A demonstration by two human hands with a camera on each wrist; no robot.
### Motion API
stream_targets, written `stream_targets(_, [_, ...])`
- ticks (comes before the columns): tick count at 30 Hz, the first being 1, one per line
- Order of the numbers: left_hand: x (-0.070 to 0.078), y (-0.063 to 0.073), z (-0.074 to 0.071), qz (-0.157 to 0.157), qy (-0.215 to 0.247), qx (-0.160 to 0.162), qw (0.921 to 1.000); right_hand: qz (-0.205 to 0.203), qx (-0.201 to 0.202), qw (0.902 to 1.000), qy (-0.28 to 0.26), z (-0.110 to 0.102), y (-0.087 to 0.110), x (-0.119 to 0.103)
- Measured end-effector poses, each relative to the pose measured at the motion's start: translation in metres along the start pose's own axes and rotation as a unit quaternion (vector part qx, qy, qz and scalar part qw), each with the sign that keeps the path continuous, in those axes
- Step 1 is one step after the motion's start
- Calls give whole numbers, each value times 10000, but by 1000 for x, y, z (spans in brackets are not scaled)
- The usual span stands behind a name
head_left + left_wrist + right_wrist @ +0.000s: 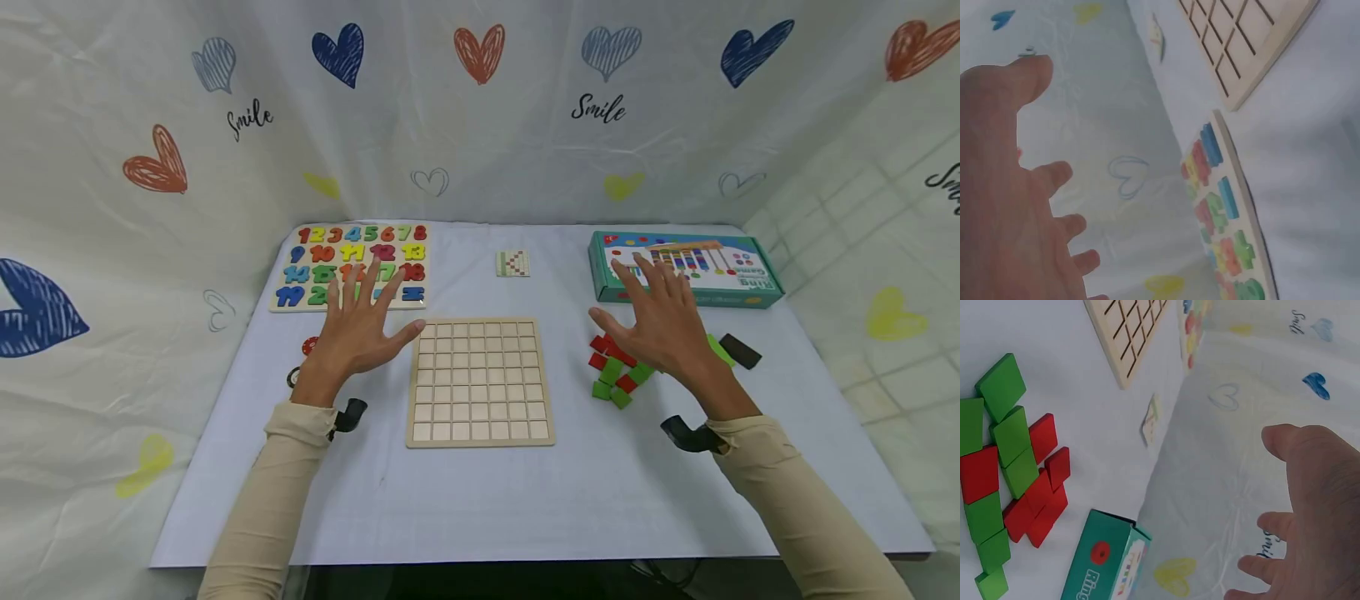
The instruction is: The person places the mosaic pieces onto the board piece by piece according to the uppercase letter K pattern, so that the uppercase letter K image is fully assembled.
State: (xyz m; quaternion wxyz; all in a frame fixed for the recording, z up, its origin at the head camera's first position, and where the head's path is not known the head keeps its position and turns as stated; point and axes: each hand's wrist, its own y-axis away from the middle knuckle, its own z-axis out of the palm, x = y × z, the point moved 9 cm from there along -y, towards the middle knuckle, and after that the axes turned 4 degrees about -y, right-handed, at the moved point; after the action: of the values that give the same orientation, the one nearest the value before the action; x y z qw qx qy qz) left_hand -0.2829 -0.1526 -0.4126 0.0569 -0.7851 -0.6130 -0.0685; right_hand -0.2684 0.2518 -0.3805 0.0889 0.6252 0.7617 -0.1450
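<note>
My left hand [362, 337] hovers with fingers spread, overlapping the lower right of a number puzzle board [347, 267] in the head view. On the other side, my right hand [660, 325] is held in the air too, its fingers straight and apart, holding nothing. Below it lie red and green square tiles [611, 369], partly hidden by the hand and wrist. Between the hands sits a wooden grid board [481, 383] with bare squares. The right wrist view shows the green tiles [1010, 437] and red tiles [1038, 503] lying flat in a loose cluster.
A teal box [690, 287] stands at the back right, behind the right hand. A small patterned card [513, 263] lies at the back middle. A dark rectangular piece [741, 351] is right of the tiles. Small round red piece [309, 345] shows beside the left wrist.
</note>
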Motion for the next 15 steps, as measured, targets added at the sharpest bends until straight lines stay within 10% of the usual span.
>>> stream_targets(15, [-6,4,67,169,943,-650,9933,105,-133,9997,-185,2,8,9])
